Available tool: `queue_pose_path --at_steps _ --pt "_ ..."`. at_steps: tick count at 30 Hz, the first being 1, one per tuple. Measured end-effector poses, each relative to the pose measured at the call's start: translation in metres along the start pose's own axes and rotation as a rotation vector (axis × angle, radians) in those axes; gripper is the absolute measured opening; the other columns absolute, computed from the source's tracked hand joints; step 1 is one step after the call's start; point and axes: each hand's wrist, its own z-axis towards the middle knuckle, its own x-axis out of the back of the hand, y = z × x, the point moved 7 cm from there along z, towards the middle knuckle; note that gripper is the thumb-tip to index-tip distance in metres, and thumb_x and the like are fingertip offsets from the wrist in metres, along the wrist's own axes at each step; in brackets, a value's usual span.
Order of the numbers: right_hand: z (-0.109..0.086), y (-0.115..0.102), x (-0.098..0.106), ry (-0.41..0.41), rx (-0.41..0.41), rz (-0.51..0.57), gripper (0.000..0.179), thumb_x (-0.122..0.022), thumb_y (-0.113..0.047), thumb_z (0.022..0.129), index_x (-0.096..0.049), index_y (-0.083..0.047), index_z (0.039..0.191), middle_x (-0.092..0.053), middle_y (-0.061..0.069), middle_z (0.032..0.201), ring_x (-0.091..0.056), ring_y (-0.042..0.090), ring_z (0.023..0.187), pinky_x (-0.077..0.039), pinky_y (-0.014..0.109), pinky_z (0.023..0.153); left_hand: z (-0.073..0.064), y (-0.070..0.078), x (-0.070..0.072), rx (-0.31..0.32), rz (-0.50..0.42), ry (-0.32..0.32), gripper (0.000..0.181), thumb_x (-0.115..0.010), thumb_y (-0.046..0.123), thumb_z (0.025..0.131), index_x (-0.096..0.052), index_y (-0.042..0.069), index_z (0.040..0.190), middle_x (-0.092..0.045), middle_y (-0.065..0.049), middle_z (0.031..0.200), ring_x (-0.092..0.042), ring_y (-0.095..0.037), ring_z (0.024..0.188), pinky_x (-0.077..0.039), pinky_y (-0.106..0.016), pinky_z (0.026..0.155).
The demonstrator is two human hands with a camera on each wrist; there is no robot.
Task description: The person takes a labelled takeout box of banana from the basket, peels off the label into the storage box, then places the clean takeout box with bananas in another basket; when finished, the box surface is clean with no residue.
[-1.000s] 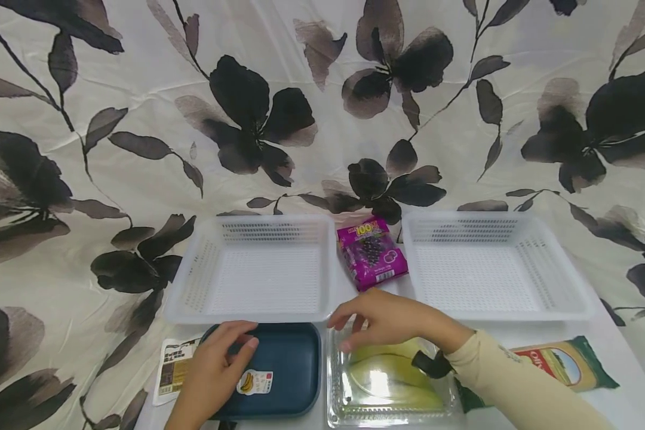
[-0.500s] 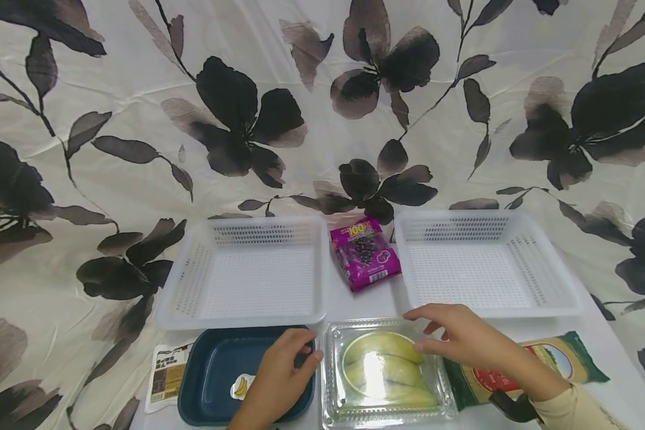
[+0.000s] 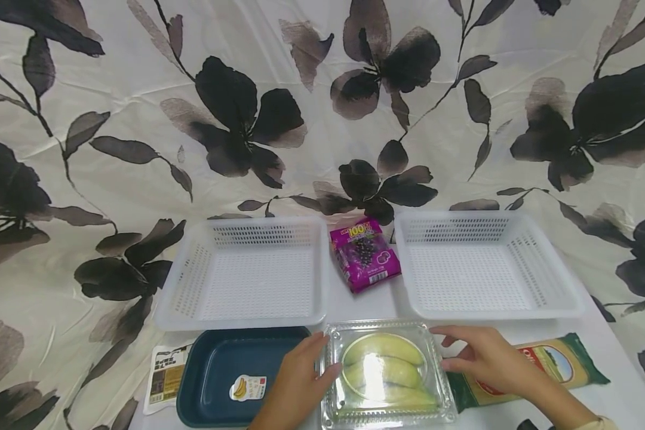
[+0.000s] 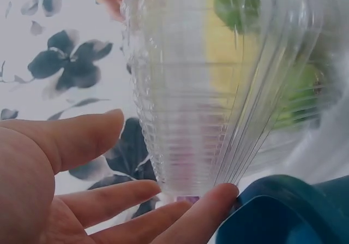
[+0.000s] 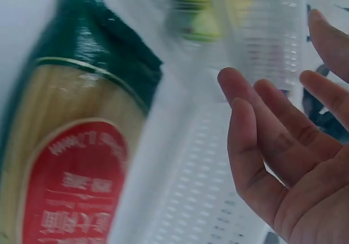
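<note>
A clear plastic clamshell box (image 3: 387, 412) with yellow-green bananas (image 3: 384, 361) inside stands at the front middle of the table. My left hand (image 3: 301, 379) is at its left side, fingers spread, over the right part of the dark blue tray (image 3: 209, 382). In the left wrist view the fingertips (image 4: 223, 192) come right up to the ribbed wall of the box. On the other side, my right hand (image 3: 489, 358) has its fingers at the box's right edge, above a pasta packet (image 3: 570, 364). The right wrist view shows these fingers loosely bent, with nothing between them and the thumb.
Two white perforated baskets (image 3: 242, 322) (image 3: 494, 312) stand behind, left and right. Between them lies a purple grape candy bag (image 3: 365, 254). A banana-picture sticker (image 3: 247, 388) is in the blue tray, and a white-and-brown packet (image 3: 166, 376) lies left of it. Floral cloth hangs behind.
My left hand has moved right from the blue tray to the box's left side. The right hand has swung right, from over the box to its right side. The box stays in place.
</note>
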Motion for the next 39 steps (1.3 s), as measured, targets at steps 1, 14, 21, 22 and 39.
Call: queue_pose_path --at_steps 1,14,21,22,39 --pt "-0.001 0.002 -0.003 -0.007 0.001 0.007 0.057 -0.075 -0.039 0.091 -0.06 -0.014 0.14 -0.074 0.013 0.114 -0.069 -0.003 0.076 -0.059 0.021 0.065 0.0 0.001 0.0 0.0 0.004 0.001 0.058 -0.071 0.033 0.096 -0.058 -0.007 0.137 -0.056 -0.029 0.142 -0.062 -0.044 0.123 -0.063 -0.041 0.081" --pt "-0.006 0.016 -0.018 -0.05 -0.038 0.184 0.065 -0.072 -0.035 0.095 -0.048 -0.017 0.153 -0.064 0.03 0.13 -0.075 0.004 0.084 -0.06 0.022 0.072 -0.002 0.008 -0.008 -0.064 0.117 0.027 0.06 -0.077 0.013 0.089 -0.053 -0.011 0.138 -0.06 -0.028 0.138 -0.059 -0.042 0.129 -0.048 -0.057 0.106" --pt "-0.006 0.017 -0.021 -0.053 -0.087 0.325 0.067 -0.074 -0.027 0.094 -0.047 -0.013 0.153 -0.058 0.035 0.133 -0.076 0.011 0.08 -0.061 0.026 0.07 -0.004 0.01 -0.005 -0.063 0.125 0.047 0.06 -0.078 0.01 0.087 -0.054 -0.012 0.137 -0.06 -0.029 0.137 -0.06 -0.042 0.128 -0.049 -0.056 0.106" --pt "-0.006 0.017 -0.021 -0.053 -0.091 0.357 0.066 -0.074 -0.025 0.094 -0.046 -0.011 0.153 -0.057 0.037 0.133 -0.076 0.012 0.08 -0.062 0.028 0.07 -0.004 0.011 -0.004 -0.06 0.121 0.05 0.061 -0.078 0.01 0.086 -0.054 -0.012 0.137 -0.06 -0.029 0.138 -0.06 -0.042 0.128 -0.049 -0.056 0.106" --pt "-0.011 -0.01 -0.009 -0.099 -0.203 0.569 0.066 -0.074 -0.017 0.094 -0.046 -0.013 0.154 -0.051 0.035 0.137 -0.077 0.025 0.087 -0.064 0.037 0.075 -0.019 0.026 0.037 0.059 0.007 0.067 0.056 -0.079 0.028 0.089 -0.063 0.004 0.137 -0.073 -0.022 0.11 -0.059 0.001 0.062 -0.053 -0.023 0.064"
